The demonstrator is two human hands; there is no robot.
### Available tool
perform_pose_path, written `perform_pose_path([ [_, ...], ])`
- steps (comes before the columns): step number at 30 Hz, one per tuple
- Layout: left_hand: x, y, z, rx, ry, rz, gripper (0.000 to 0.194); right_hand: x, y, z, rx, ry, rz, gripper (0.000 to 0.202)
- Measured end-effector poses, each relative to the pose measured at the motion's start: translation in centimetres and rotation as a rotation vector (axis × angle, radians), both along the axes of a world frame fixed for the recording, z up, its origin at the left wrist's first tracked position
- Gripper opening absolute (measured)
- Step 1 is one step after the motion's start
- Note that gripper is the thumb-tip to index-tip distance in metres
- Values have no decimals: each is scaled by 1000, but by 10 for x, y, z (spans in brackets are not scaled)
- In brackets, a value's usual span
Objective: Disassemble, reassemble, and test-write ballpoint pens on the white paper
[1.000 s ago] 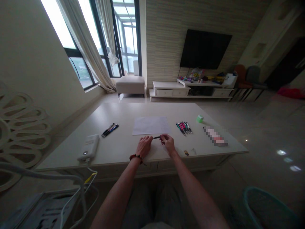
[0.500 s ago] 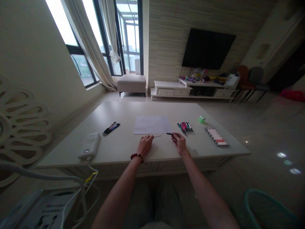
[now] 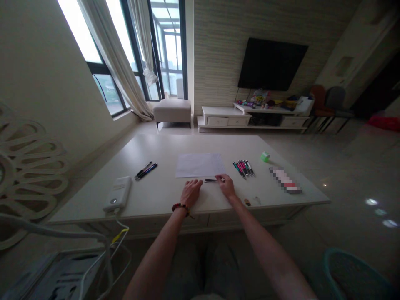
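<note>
My left hand (image 3: 191, 191), with a beaded bracelet at the wrist, is closed on a thin dark refill (image 3: 205, 181) near the table's front. To its right my right hand (image 3: 225, 186) pinches a short black pen part (image 3: 211, 180) that points left. The refill's free end meets or overlaps the black part; which one is too small to tell. Just beyond the hands lies a white sheet of paper (image 3: 200, 165). Several coloured pens (image 3: 243, 168) lie right of the sheet, and a few dark pens (image 3: 146, 170) lie to the left.
On the white table (image 3: 156, 146) are a white power bank (image 3: 120, 192) with a cable at the left, a green-and-white cube (image 3: 265, 156) and a blurred-out pack (image 3: 285, 180) at the right. Small bits (image 3: 247, 202) lie near the front edge.
My right hand has moved left with the black part, bringing it to the refill in my left hand. My left hand has barely moved. Small brown bits now show near the front edge.
</note>
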State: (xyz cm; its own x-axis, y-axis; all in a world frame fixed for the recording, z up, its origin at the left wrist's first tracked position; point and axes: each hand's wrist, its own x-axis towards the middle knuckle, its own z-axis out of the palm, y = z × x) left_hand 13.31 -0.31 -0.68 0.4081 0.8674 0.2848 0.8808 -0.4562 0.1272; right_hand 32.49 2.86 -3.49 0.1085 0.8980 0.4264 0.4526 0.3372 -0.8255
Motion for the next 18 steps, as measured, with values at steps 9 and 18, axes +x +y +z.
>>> perform_pose_path([
  [9,0,-2,4,-54,8,-40,21,0,-20,1,11,-122,75,13],
  [18,-2,-2,1,-4,-26,94,26,14,-21,-11,-18,-264,8,9],
])
